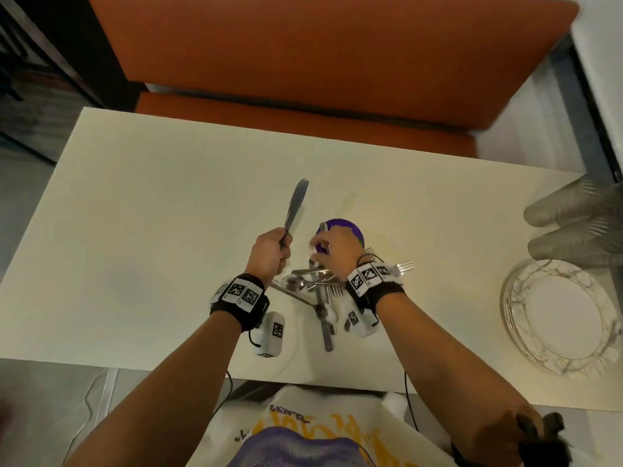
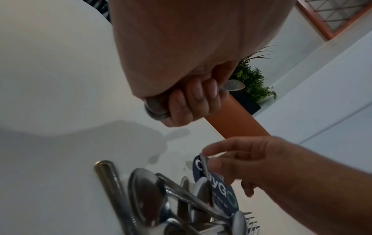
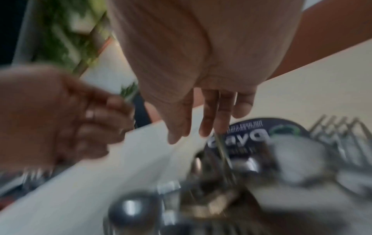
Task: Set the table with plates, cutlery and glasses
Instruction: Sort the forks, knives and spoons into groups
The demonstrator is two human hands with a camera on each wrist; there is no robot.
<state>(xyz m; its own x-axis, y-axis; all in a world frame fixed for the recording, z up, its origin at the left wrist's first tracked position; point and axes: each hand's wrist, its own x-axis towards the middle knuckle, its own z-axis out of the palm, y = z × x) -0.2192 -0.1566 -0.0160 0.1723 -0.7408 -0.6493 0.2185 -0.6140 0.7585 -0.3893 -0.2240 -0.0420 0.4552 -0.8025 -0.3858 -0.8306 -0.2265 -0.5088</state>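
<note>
The left hand (image 1: 269,252) is closed in a fist round the handle of a table knife (image 1: 294,207), whose serrated blade points up and away over the tabletop (image 1: 151,203); in the left wrist view the fingers (image 2: 193,101) wrap the handle fully, with its butt end showing below them. Just to its right, the right hand (image 1: 337,252) pinches the thin end of another utensil (image 1: 323,228) between thumb and fingertips, the remaining fingers loosely extended; which piece of cutlery this is cannot be told. That hand sits over a round blue-purple sticker or coaster (image 1: 350,227) with white lettering, hiding most of it. Directly beneath both wrists lies a tangled pile of cutlery (image 1: 313,288): spoons, knives and forks crossing one another, with fork tines (image 1: 404,266) sticking out to the right past the right wristband. The right wrist view of this pile is heavily blurred. Well apart, at the right edge of the tabletop, is a stack of white plates (image 1: 559,318) with a marbled rim, and just beyond it clear glasses (image 1: 573,224) lie on their sides, blurred. Across the tabletop stands an orange bench seat (image 1: 320,55). A potted green plant (image 2: 251,82) shows in the left wrist view beyond the knife's tip.
</note>
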